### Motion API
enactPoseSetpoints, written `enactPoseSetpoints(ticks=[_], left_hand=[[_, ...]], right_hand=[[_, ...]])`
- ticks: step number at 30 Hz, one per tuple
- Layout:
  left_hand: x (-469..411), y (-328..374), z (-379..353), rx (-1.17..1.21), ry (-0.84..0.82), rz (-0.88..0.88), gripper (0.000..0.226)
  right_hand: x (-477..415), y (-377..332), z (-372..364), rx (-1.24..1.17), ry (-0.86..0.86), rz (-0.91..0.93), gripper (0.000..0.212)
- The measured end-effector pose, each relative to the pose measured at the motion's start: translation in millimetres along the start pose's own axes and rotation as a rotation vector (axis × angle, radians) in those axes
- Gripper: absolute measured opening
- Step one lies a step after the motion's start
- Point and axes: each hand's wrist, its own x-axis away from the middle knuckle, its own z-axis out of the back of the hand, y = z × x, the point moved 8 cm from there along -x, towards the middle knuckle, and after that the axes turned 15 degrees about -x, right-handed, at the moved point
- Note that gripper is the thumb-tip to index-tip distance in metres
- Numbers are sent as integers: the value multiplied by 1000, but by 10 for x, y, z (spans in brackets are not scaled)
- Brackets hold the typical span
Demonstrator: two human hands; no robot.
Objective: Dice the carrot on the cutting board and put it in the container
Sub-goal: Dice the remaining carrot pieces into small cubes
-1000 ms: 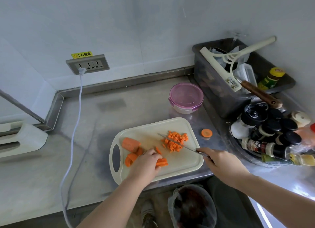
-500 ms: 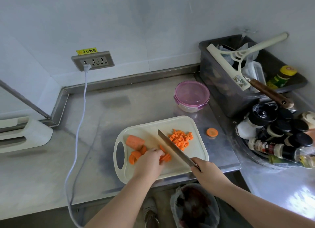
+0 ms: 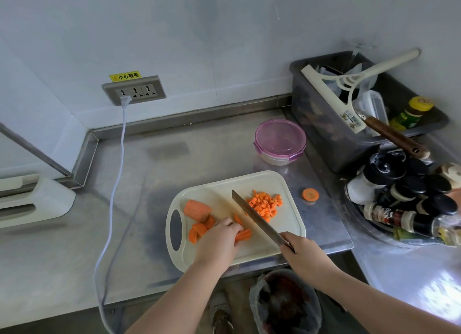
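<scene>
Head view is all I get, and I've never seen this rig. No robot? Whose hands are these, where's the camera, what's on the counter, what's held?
There is no machine here: a person works with bare hands, and the single camera sits on their head, looking forward and down. The right hand grips a knife, its blade slanting across the cutting board. The left hand curls its fingers over carrot strips, holding them down. Also on the board: a pile of diced carrot right of the blade and a carrot chunk near the handle hole. Behind the board stands the container, pink lid on. One carrot slice lies off the board on the steel counter.
</scene>
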Motion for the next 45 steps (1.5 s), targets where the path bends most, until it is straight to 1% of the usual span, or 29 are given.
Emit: enactPoseSetpoints(ticks=[4, 9, 15, 17, 22, 25, 28, 31, 33, 36, 41, 45], left_hand=[[14, 4, 3, 18, 4, -3, 32], [33, -4, -16, 3, -10, 57, 30], [30, -121, 159, 68, 56, 108, 34], [-51, -184, 209, 30, 39, 70, 35], [-296, -79, 233, -192, -104, -95, 40], [-397, 36, 239, -310, -145, -186, 33], [-495, 41, 219, -328, -200, -212, 23], [-554, 42, 195, -326, -274, -215, 23], [-548, 35, 158, -301, -336, -198, 24], [-528, 10, 86, -178, -392, -146, 22], [-535, -79, 99, 18, -368, -58, 27], [-506, -103, 104, 57, -330, -43, 27]], right_hand=[[23, -23, -33, 6, -18, -1, 29], [19, -46, -55, 7, -18, -6, 29], [-27, -42, -39, -33, -6, -14, 27], [-43, -35, -13, -64, 7, -10, 24], [-49, -8, 66, -99, 41, -6, 19], [-32, 21, 96, -100, 43, -15, 21], [-17, 33, 118, -97, 45, -26, 26], [-19, 30, 125, -96, 46, -29, 29], [-15, 24, 116, -95, 38, -35, 29], [-7, 9, 103, -97, 29, -37, 29], [-19, 5, 94, -107, 25, -27, 26], [-25, -1, 71, -98, 15, -33, 25]])
